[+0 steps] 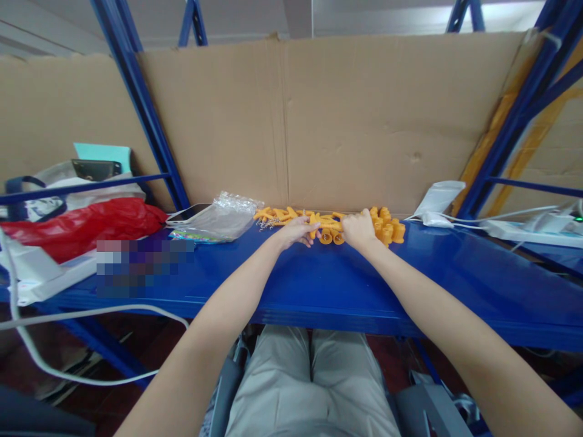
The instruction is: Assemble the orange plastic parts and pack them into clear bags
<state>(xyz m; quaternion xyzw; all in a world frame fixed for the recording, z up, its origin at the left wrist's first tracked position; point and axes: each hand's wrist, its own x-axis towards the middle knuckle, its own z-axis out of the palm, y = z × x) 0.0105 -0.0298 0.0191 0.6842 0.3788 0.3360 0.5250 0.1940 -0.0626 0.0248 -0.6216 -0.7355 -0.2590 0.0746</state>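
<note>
My left hand [298, 233] pinches an orange plastic piece [315, 222] near the back of the blue table. My right hand [359, 228] is closed in a fist at the other end of what looks like the same piece; its fingers hide that part. Just below and between the hands, round hollow ends of orange parts [326, 237] face me. Left of my left hand lies a pile of orange pieces with small metal chains [276, 215]. Several stubby orange plastic parts [387, 226] stand in a cluster beside my right hand.
Clear plastic bags [218, 220] lie left of the pile. A red plastic bag [100, 224] and a white power strip [59, 276] with cables are farther left. A cardboard wall [346, 121] closes the back. Another power strip [532, 232] sits at right, between blue metal posts [510, 115].
</note>
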